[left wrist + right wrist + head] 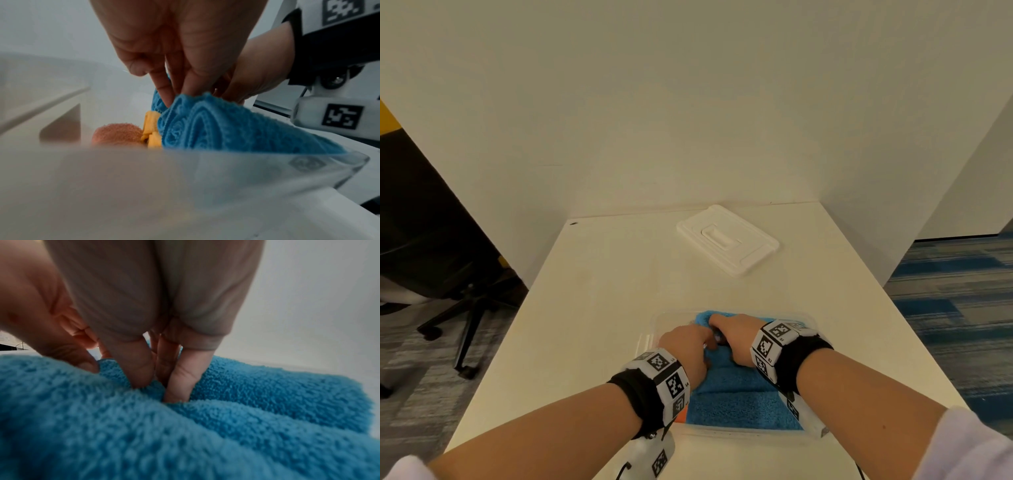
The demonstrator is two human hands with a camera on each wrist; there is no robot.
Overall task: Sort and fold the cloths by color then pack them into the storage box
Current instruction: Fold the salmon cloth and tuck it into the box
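We've got both hands down inside the clear storage box (pixel 726 432) at the near edge of the white table (pixel 599 294). Our left hand (pixel 686 346) has straight fingers (pixel 164 91) pushing down beside the folded edge of the blue cloth (pixel 736 397), nothing gripped. Our right hand (pixel 734 337) sits just right of it, the two hands touching or nearly so, with straight fingertips (pixel 179 386) pressing into the fluffy blue pile; no pinch visible, so we call it flat and pressing. The blue cloth fills most of the box and bulges above the rim on the near side. To its left in the box, the left wrist view shows a yellow cloth (pixel 152 129) edge-on against the blue one, and an orange cloth (pixel 117 132) next to that; how they are folded we can't tell, the box wall blurs them. The white lid (pixel 727 238) lies flat at the far side of the table, well apart from the box. A black office chair (pixel 445 274) stands on the floor to the left.
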